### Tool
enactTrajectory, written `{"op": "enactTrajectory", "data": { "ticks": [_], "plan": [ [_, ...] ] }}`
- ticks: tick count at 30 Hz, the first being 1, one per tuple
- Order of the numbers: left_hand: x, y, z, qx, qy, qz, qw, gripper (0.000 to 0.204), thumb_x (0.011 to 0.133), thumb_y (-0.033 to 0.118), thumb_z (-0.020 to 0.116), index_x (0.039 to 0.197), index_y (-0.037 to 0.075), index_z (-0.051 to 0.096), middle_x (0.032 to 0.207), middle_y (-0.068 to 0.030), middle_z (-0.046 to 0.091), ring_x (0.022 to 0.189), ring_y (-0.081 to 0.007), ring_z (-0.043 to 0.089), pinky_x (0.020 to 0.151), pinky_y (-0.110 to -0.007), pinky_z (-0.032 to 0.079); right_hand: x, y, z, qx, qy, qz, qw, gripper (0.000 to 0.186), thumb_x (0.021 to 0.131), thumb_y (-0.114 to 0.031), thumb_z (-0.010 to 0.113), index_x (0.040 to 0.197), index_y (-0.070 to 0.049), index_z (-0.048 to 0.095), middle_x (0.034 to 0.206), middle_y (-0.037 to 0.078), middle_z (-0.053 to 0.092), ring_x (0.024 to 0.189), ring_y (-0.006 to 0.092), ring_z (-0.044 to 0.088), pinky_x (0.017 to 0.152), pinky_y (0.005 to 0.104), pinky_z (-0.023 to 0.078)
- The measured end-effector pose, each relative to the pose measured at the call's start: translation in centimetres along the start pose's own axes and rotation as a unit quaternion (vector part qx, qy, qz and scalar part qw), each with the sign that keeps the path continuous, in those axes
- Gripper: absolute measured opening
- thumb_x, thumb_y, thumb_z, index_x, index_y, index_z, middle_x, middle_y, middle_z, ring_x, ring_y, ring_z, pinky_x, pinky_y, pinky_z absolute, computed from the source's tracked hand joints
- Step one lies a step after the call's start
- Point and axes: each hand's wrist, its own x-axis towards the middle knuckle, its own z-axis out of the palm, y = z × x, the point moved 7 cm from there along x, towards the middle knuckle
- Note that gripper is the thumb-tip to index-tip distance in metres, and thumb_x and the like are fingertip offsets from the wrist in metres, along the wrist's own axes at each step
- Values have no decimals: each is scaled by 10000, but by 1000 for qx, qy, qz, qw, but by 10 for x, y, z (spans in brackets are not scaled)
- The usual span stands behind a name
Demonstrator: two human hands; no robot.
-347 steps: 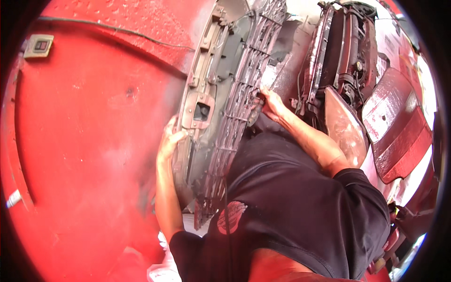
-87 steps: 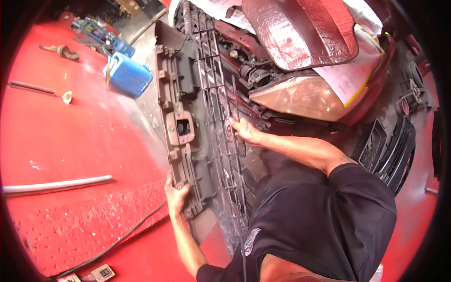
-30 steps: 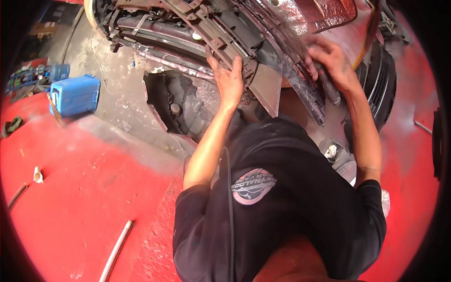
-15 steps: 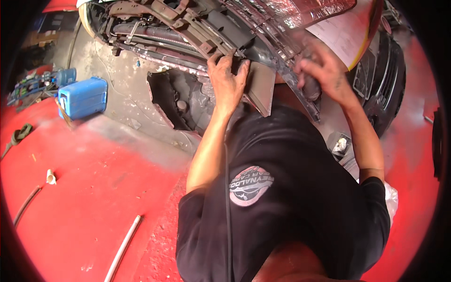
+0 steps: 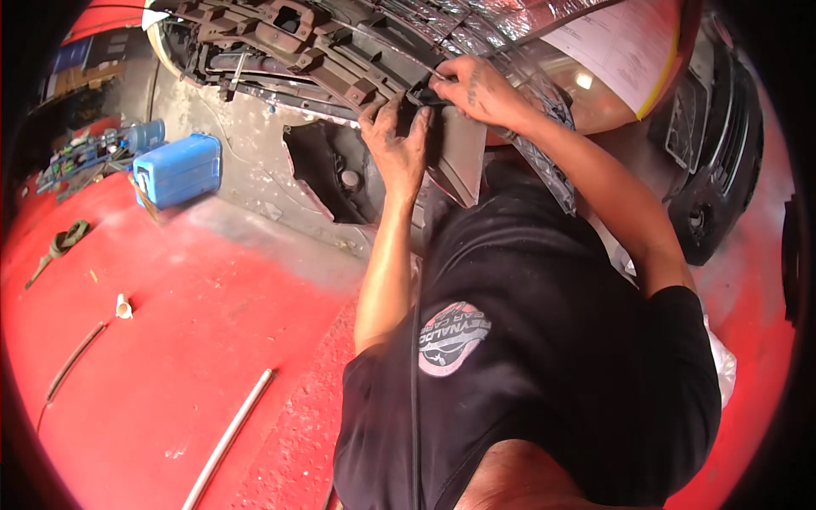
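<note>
A long, dusty brown-grey plastic car part [image 5: 319, 64], full of slots and brackets, lies across the front of an opened car. My left hand [image 5: 395, 144] grips its near edge, fingers curled over it and thumb apart. Just right of that thumb a flat grey panel piece [image 5: 459, 153] slopes down toward my body. My right hand [image 5: 480, 92] is closed in a pinch at the right end of the plastic part, above the grey piece. What its fingertips hold, if anything, is too small to make out.
Silvery foil lining and a paper sheet [image 5: 616, 51] are at the upper right. A black car bumper [image 5: 714, 144] stands at the right. A dark curved panel [image 5: 327, 174] lies below the car. Left are a blue jug [image 5: 178, 170] and a pale pipe [image 5: 228, 438] on the red floor.
My right hand has moved left and up from the right side to the end of the plastic part, its fingers now pinched. My left hand keeps its grip while the view has shifted slightly.
</note>
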Motion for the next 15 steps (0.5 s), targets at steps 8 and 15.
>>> {"op": "enactTrajectory", "data": {
  "ticks": [8, 15],
  "plan": [
    [0, -11, -1, 28, -11, 35, 999, 359, 805, 160, 795, 1126, 22, 710, 1043, -146, 655, 1065, -284, 551, 932, -396, 451, 16, 10, 20, 111, -99, 66, 987, 270, 876, -211, 645, 880, 58, 674, 712, 74, 663, 544, 127, 628, 501, 266, 520],
    [3, -15, -2, -6, -6, 34, 999, 314, 786, 131, 792, 1072, 20, 723, 1021, -119, 686, 1054, -282, 557, 935, -397, 440, 15, 3, 21, 58, -119, 102, 986, 232, 875, -187, 652, 847, 43, 650, 672, 52, 618, 550, 113, 585, 505, 273, 502]
  ]
}}
